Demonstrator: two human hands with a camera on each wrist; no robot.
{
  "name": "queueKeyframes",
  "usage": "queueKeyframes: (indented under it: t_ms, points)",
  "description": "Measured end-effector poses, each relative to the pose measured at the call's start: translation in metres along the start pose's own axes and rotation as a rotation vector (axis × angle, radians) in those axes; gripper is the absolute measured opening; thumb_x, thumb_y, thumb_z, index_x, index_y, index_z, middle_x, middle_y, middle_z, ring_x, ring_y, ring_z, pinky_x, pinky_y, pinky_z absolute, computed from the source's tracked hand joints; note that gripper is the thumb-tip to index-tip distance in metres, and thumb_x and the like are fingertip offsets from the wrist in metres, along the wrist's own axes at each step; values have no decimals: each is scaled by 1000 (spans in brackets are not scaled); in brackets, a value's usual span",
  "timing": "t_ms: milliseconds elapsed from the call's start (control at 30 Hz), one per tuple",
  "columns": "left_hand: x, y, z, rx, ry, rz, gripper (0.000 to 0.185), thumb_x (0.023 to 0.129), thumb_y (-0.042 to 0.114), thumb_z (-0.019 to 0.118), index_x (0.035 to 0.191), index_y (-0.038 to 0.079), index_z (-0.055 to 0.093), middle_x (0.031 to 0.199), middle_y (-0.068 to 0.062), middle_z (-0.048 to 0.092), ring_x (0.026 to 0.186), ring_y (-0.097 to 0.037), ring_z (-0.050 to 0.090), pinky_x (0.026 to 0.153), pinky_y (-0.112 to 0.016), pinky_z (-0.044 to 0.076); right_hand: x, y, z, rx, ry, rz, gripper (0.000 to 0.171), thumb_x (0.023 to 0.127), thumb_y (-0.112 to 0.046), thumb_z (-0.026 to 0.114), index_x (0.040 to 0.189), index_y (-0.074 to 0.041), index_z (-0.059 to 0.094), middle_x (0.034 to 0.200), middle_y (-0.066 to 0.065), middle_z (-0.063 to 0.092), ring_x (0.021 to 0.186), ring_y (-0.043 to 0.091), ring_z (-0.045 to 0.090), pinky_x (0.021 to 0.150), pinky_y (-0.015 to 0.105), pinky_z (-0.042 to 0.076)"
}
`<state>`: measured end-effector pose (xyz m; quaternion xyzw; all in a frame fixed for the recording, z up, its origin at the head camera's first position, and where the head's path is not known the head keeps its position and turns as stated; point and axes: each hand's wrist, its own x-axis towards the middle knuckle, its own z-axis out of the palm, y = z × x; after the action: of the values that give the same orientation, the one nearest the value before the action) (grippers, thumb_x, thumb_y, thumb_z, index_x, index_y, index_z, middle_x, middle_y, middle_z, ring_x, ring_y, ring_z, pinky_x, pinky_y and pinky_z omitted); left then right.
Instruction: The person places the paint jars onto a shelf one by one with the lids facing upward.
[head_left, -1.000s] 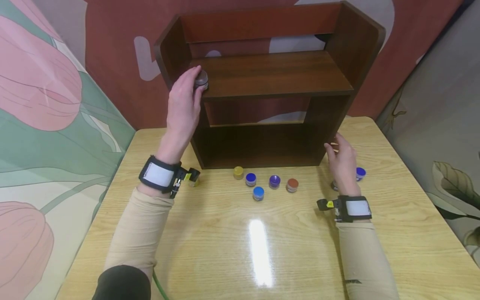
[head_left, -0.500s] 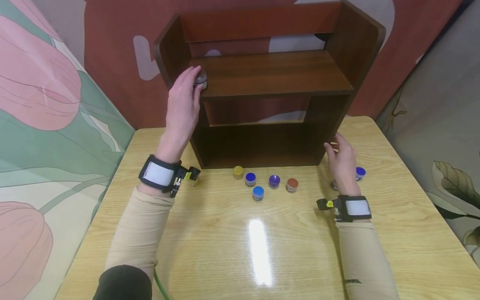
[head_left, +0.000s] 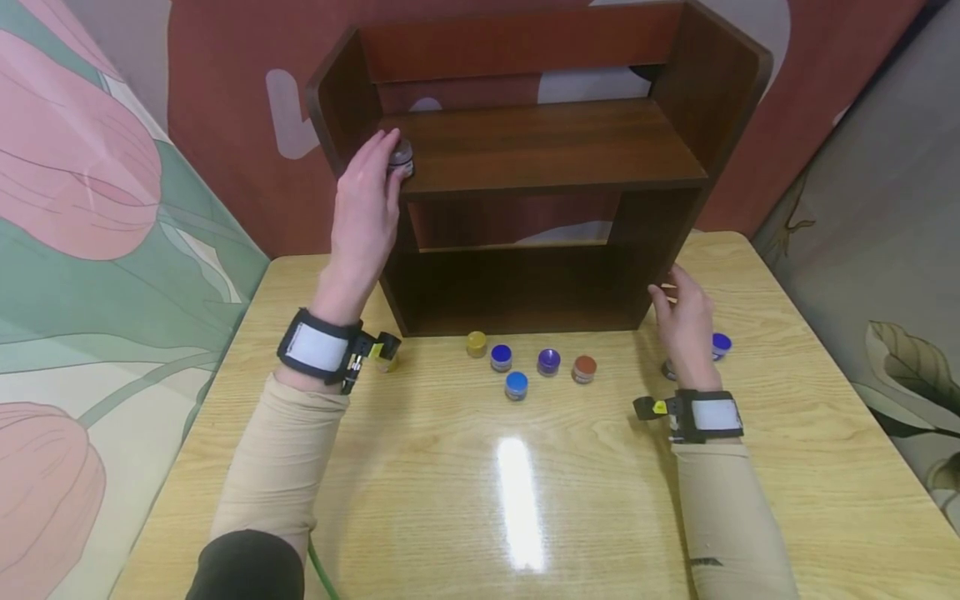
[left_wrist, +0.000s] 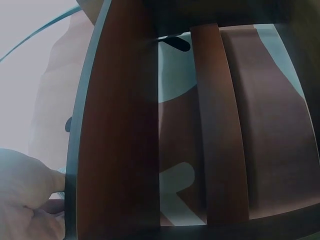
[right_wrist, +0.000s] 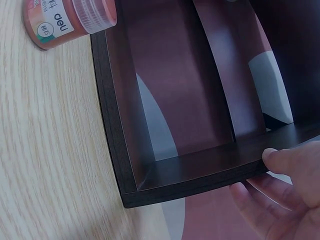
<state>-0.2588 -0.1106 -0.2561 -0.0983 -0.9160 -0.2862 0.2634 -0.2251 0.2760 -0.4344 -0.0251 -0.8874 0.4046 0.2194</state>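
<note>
Hidden: the left hand (head_left: 365, 208) covered most of the dark-lidded paint jar (head_left: 402, 157); its label and colour could not be read. A jar behind the right hand (head_left: 684, 325) showed only as a sliver.
Left hand: fingers curled round the jar, which sat at the left front corner of the upper shelf (head_left: 547, 146) of the wooden shelf unit (head_left: 705, 125).
Right hand: relaxed and loosely open, thumb and fingertips touching the unit's right side panel.
Change: hand and jar stood slightly farther in on the shelf than a second before; the right hand had not moved.
Room: upper shelf bare to the right; yellow jar (head_left: 477, 343), blue jar (head_left: 516, 385), purple jar (head_left: 549, 362) and orange jar (head_left: 584, 368) lined the table (head_left: 525, 500) just before the unit.
</note>
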Motion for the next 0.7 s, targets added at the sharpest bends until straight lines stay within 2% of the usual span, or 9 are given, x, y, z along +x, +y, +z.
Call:
queueKeyframes:
  t_ms: [433, 700]
  points:
    - [-1, 2, -1, 29, -8, -5, 53, 102, 17, 54, 153, 15, 41, 161, -8, 37, 149, -20, 39, 122, -30, 31, 0, -1, -1, -10, -10, 11, 37, 104, -18, 51, 139, -10, 54, 135, 22, 61, 117, 42, 63, 95, 55, 55]
    - [-9, 7, -9, 81, 117, 135, 51, 101, 17, 56, 150, 10, 45, 159, -12, 40, 146, -25, 42, 122, -30, 32, -1, -1, -2, 2, 3, 5, 35, 103, -16, 53, 137, -7, 56, 133, 23, 62, 116, 43, 64, 95, 55, 55]
